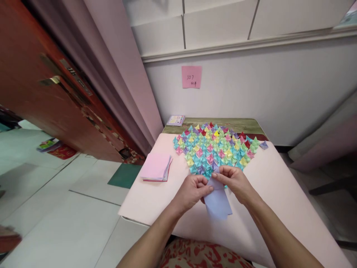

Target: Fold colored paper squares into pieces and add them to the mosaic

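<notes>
Both hands hold one pale lavender sheet of paper [218, 204] above the near part of the pink-covered table [279, 193]. My left hand [192, 190] pinches the sheet's left edge with curled fingers. My right hand [233, 180] grips its top right part between thumb and fingers. The sheet hangs down towards me, partly folded. Just beyond the hands lies a fan-shaped mat of several small folded paper pieces [213, 149] in teal, green, yellow, pink and purple.
A stack of pink square paper sheets [156, 167] lies at the table's left side. A small paper packet [176, 120] sits at the far edge. A pink note [191, 77] is stuck on the white wall. A brown door [41, 89] stands at the left.
</notes>
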### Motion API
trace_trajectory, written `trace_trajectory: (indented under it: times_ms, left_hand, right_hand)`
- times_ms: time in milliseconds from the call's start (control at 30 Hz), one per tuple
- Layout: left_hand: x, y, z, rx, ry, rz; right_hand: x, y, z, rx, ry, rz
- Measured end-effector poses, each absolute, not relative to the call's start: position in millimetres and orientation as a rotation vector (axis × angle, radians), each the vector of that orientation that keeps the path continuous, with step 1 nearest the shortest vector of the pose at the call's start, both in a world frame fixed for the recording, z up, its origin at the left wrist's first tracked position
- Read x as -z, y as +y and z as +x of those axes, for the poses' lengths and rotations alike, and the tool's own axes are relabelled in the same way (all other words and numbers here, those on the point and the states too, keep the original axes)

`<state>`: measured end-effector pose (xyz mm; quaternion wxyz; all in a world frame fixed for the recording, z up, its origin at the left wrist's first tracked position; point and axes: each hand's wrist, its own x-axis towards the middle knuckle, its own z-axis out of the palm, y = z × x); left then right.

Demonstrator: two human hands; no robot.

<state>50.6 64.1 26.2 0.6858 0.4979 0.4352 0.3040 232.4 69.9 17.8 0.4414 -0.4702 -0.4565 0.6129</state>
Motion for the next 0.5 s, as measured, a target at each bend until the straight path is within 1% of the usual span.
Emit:
trace_trajectory:
  times_ms: [100,167,267,367,433,500]
  left_hand:
    - [-24.0,64.7,49.5,-0.613,0.937,1.048]
    - [-24.6,66.1,49.2,-0.638,0.946,1.000]
    - [-28.9,69.7,49.8,-0.848,1.011,0.847]
    - [-33.4,72.7,51.2,-1.075,1.043,0.693]
    - [-34.4,73.0,53.4,-1.141,1.021,0.652]
    - [-33.6,71.9,57.2,-1.175,1.002,0.622]
  right_hand:
    - [-20.4,73.2,230.1,-1.452,-1.191,-1.200]
    - [-22.4,76.1,230.5,-1.429,-1.174,-1.195]
    - [-22.0,79.0,235.0,-1.410,-1.054,-1.190]
    - [-13.5,75.8,241.7,-1.302,-1.029,-1.222]
    - [-4.2,69.8,244.2,-1.258,-1.053,-1.189]
    - [4.5,62.3,243.7,-1.297,-1.070,-1.133]
